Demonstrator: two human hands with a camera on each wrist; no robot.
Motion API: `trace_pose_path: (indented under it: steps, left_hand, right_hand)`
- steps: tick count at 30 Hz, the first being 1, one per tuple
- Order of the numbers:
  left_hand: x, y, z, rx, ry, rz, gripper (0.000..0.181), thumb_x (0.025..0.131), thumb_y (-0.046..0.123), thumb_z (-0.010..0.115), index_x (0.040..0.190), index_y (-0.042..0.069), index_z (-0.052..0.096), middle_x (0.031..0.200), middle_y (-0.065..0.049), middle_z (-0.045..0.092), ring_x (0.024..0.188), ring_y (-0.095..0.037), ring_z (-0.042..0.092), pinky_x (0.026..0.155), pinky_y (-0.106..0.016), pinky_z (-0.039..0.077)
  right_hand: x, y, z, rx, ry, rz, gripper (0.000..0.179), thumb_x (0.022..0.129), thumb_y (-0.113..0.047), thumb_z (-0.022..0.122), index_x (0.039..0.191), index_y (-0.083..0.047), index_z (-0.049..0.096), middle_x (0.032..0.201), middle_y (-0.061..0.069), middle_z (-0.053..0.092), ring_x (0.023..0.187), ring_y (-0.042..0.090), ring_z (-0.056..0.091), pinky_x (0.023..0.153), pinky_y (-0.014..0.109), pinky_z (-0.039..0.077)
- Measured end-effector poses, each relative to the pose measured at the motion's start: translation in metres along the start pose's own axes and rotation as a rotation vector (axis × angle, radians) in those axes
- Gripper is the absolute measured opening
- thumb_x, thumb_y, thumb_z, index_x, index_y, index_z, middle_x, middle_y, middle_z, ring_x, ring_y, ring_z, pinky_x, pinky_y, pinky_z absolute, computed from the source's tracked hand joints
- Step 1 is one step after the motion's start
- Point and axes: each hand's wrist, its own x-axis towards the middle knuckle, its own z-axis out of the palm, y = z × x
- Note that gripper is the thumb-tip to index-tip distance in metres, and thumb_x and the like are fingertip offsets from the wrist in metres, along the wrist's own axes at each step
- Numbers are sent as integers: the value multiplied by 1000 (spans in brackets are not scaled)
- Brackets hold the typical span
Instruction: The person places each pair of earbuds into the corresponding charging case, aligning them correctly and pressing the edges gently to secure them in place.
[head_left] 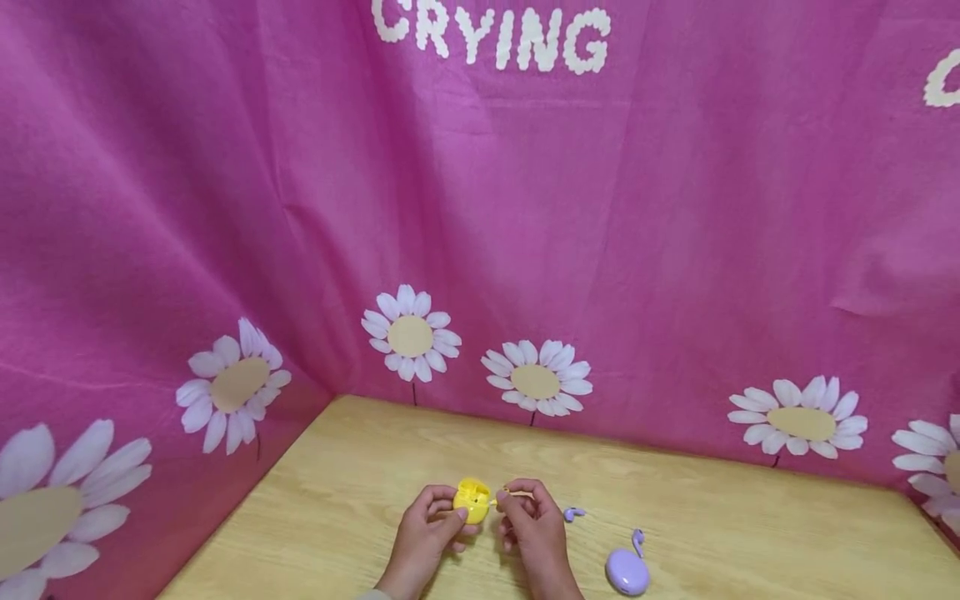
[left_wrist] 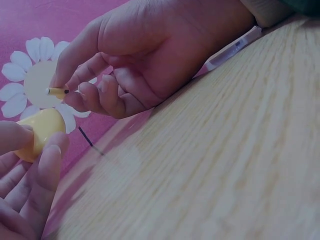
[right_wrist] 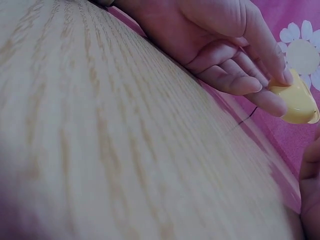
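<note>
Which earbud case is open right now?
The yellow case in the left hand: its lid is up, while the purple case on the table is closed.

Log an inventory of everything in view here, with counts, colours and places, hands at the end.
open earbud case: one, yellow, in the left hand; whether a bud sits inside is too small to tell
earbud: one, yellow, pinched in the right hand beside that case
loose earbuds: two, purple, on the table right of the right hand
closed case: one, purple, on the table near the loose earbuds
table: one, light wood, under the hands
backdrop: pink cloth, behind and left of the table
printed daisies: six, white with beige centres, low on the backdrop
lettering: "CRYING", white, top; another letter cut off at right
left hand: one, lower centre
right hand: one, lower centre
</note>
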Motion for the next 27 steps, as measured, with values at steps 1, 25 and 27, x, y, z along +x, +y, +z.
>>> trace_pose_path:
  steps: [1, 25, 27]
  left_hand:
    - [-1, -1, 0, 2, -3, 0, 37, 92, 12, 66, 120, -3, 47, 106, -12, 62, 84, -28, 70, 60, -26, 56]
    - [0, 2, 3, 12, -3, -27, 40, 91, 18, 68, 120, -1, 49, 105, -10, 64, 84, -25, 71, 61, -25, 54]
    - [0, 2, 2, 20, -4, -32, 40, 91, 18, 67, 121, -1, 49, 106, -10, 64, 84, -24, 70, 60, -25, 54]
  right_hand:
    - [-1, 1, 0, -1, 0, 4, 30, 91, -15, 67, 112, 2, 53, 78, 2, 63, 56, 11, 55, 44, 19, 44]
    - [1, 0, -2, 50, 36, -31, 32, 89, -11, 68, 114, 3, 53, 76, 1, 62, 57, 11, 53, 45, 19, 43]
    - [1, 0, -2, 56, 37, -25, 32, 89, -9, 68, 115, 3, 54, 77, 1, 62, 58, 11, 54, 45, 19, 43]
